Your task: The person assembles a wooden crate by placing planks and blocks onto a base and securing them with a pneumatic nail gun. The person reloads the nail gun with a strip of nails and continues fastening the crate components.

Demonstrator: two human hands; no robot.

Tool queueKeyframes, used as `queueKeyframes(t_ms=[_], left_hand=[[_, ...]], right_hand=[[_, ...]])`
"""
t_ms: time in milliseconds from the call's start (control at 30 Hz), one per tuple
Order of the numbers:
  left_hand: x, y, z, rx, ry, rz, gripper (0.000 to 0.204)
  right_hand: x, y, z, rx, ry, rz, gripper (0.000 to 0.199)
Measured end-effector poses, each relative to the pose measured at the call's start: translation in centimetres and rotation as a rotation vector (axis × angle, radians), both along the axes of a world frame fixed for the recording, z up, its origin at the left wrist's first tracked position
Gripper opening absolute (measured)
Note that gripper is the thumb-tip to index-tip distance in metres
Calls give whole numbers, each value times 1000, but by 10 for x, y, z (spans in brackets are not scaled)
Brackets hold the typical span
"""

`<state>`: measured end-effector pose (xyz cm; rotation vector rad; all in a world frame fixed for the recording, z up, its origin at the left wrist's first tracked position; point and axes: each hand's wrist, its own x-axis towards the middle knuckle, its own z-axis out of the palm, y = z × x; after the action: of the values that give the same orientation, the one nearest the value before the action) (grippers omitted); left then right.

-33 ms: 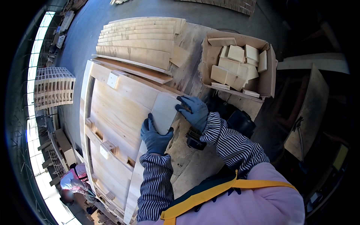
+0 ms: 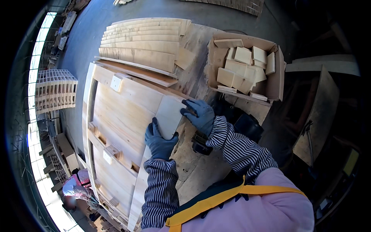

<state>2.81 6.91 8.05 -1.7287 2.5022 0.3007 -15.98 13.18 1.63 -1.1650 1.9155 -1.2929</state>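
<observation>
Nothing has shifted since the earlier frame: left gloved hand (image 2: 159, 140) lies flat, fingers spread, on the near edge of a pale square plywood piece (image 2: 169, 115), right gloved hand (image 2: 198, 113) presses its far corner. That piece sits on the large pale wooden pallet frame (image 2: 123, 112); more wooden squares wait in the cardboard box (image 2: 280, 79) beyond the right hand, so judging by those, placement seems only partly done

Both gloves, on the left hand (image 2: 159, 140) and the right hand (image 2: 199, 115), are dark blue, and the sleeves (image 2: 239, 149) carry thin navy-and-white stripes. The boards (image 2: 127, 112) and blocks (image 2: 241, 69) are pale yellowish wood; the apron strap (image 2: 232, 193) is yellow over pink.
</observation>
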Motion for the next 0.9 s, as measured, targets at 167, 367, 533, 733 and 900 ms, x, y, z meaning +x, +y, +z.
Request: queueKeyframes(t_ms=[167,367,533,733,900], left_hand=[[-2,-1,2,-18,-55,-39,108],[-36,-2,-10,-143,18,-75,106],[-33,-2,-15,-138,69,-90,104],[-29,-3,-18,-151,77,-103,105],[-26,-1,-21,-175,99,-124,106]], right_hand=[[1,1,5,-31,-22,-55,45],[-1,4,9,-64,-26,-31,42],[2,4,0,-36,-118,-30,44],[4,2,-1,-74,-53,-67,41],[4,2,-1,-38,-134,-12,45]])
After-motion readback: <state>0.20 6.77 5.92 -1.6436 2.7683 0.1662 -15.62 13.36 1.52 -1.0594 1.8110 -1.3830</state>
